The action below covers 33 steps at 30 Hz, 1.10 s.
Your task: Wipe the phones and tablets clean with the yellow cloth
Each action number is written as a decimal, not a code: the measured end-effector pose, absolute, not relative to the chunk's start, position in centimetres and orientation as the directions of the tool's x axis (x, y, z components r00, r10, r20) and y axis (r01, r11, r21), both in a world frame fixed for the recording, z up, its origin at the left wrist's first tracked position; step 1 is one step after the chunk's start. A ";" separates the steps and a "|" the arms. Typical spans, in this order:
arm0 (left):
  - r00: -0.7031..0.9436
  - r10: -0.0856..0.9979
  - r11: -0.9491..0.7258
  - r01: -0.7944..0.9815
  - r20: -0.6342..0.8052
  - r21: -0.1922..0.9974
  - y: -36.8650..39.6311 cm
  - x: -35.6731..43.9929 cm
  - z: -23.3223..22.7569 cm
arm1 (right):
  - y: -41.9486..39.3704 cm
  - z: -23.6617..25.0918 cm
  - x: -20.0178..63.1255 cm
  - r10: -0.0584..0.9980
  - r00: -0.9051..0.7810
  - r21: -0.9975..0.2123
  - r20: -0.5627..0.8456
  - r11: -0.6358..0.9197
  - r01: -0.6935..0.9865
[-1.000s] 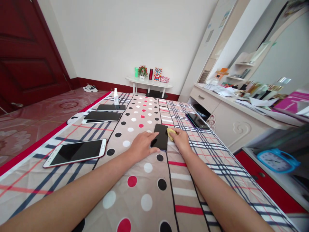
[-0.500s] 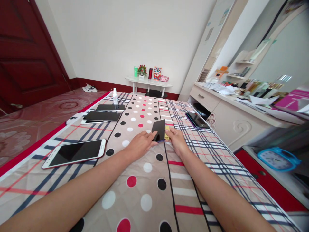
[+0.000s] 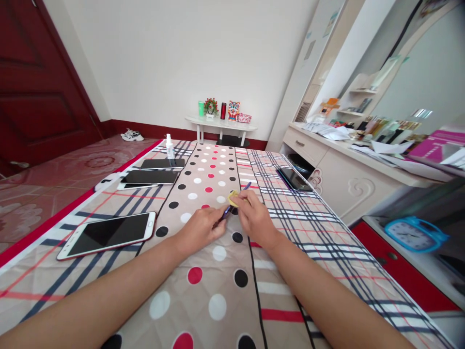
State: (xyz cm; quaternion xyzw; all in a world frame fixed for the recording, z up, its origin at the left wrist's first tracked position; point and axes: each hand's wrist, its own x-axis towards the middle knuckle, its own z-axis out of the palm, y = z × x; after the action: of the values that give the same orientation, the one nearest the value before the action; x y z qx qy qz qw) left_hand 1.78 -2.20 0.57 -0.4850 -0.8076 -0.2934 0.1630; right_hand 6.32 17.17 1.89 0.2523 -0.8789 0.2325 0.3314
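Between both hands' grip, phone (image 3: 238,197) edge-on

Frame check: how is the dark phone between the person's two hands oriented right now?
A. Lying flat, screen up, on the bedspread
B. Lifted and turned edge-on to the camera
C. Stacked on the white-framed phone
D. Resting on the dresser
B: the dark phone shows only as a thin edge, held off the bedspread between the left hand and the right hand, which also holds a yellow cloth.

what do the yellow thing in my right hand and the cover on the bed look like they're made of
Yellow cloth: probably soft fabric, perhaps microfibre; it bunches matte under the right hand.
Bed cover: likely quilted cotton, matte, with stitched lines, printed dots and plaid.
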 end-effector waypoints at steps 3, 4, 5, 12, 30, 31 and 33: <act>-0.510 0.694 0.370 0.858 0.508 0.356 -2.0 1.9 0.9 | 19.1 1.6 4.6 -0.162 -0.691 -0.265 0.704 0.843 -0.468; -0.530 0.685 0.395 0.847 0.501 0.355 -1.9 2.0 1.1 | 19.5 1.5 4.2 -0.132 -0.698 -0.279 0.704 0.852 -0.443; -0.544 0.668 0.422 0.839 0.508 0.344 -1.8 2.1 1.4 | 19.8 1.5 3.8 -0.116 -0.700 -0.290 0.704 0.853 -0.433; -0.462 0.570 0.548 0.830 0.680 0.105 -1.8 2.5 3.3 | 19.7 1.5 3.8 -0.179 -0.699 -0.322 0.692 0.790 -0.521; -0.510 0.545 0.531 0.824 0.666 0.197 -2.6 1.4 2.7 | 22.9 -1.5 1.4 0.226 -0.933 -0.881 0.279 0.446 -0.155; -0.514 0.540 0.530 0.823 0.667 0.205 -2.6 1.2 2.6 | 22.9 -1.6 1.3 0.228 -0.924 -0.870 0.308 0.461 -0.177; -0.534 0.522 0.529 0.814 0.665 0.239 -2.7 1.0 2.4 | 22.7 -1.7 1.2 0.275 -0.877 -0.843 0.393 0.488 -0.225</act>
State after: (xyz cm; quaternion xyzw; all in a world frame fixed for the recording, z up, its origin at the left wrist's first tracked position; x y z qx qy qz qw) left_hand 1.01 -2.65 2.42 -0.4015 -0.8323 -0.2726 0.2679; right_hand 1.19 22.75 -1.73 -0.0153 -0.8264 0.5057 0.2471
